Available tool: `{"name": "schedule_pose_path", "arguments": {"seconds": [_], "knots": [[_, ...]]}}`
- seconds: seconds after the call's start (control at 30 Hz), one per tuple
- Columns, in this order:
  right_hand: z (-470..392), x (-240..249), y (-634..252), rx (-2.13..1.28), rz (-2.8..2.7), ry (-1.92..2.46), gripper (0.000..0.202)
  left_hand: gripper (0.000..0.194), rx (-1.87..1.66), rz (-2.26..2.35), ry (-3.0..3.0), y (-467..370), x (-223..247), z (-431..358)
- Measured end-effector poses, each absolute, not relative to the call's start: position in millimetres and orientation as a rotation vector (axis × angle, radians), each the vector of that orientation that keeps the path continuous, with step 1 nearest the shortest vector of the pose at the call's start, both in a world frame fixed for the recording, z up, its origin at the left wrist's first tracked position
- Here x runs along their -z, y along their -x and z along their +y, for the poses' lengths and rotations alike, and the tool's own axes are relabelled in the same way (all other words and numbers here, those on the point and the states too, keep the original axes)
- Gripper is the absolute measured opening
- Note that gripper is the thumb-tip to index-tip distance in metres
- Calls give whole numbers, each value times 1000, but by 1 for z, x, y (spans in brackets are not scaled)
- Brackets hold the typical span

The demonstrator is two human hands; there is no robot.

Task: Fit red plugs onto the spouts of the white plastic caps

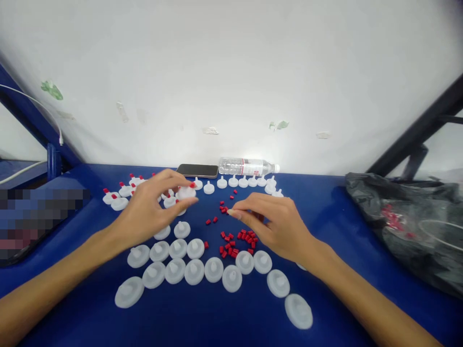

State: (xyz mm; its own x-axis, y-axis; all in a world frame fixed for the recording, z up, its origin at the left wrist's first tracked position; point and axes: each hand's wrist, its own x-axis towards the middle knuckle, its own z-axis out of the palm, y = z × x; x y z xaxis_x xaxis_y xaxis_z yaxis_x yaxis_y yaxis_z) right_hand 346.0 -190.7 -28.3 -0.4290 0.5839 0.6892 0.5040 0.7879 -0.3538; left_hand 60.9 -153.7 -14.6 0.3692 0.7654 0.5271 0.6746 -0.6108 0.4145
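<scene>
Between thumb and fingers, my left hand (155, 205) holds a white disc (186, 193) with a red cap on its stem, raised over other discs. My right hand (275, 221) is pinched at the thumb and index fingertips, over loose red caps (230, 245) on the blue table; whatever is in the pinch is too small to make out. White stemmed discs without caps (194, 272) lie in curved rows at the front, and more (243, 181) stand along the back. Discs with red caps (119, 203) are grouped at the back left, partly hidden by my left hand.
A dark phone (197, 170) and a clear bottle (248, 166) lie by the wall at the back of the blue table (217, 318). A black plastic bag (401, 231) with red pieces is on the right. Blurred-out items (32, 217) lie on the left.
</scene>
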Motion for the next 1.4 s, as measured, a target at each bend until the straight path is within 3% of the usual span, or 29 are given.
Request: {"name": "schedule_pose_path", "arguments": {"seconds": [0.2, 0.67, 1.0, 1.13, 1.4], "knots": [[-188, 36, -346, 127, -2225, 779, 26, 39, -1017, 1713, -2291, -41, 10, -128], [-190, 39, -343, 253, -2331, 771, 38, 34, -1053, 1725, -2358, -33, 17, -123], [-190, 40, -340, 299, -2283, 800, 44, 35, -406, 2201, -2772, -23, -1, -128], [-191, 42, -339, 275, -2303, 808, 44, 39, -211, 2154, -2783, -25, 1, -127], [-193, 41, -339, 309, -2253, 833, 42, 28, -29, 2111, -2691, -19, 14, -121]]}}
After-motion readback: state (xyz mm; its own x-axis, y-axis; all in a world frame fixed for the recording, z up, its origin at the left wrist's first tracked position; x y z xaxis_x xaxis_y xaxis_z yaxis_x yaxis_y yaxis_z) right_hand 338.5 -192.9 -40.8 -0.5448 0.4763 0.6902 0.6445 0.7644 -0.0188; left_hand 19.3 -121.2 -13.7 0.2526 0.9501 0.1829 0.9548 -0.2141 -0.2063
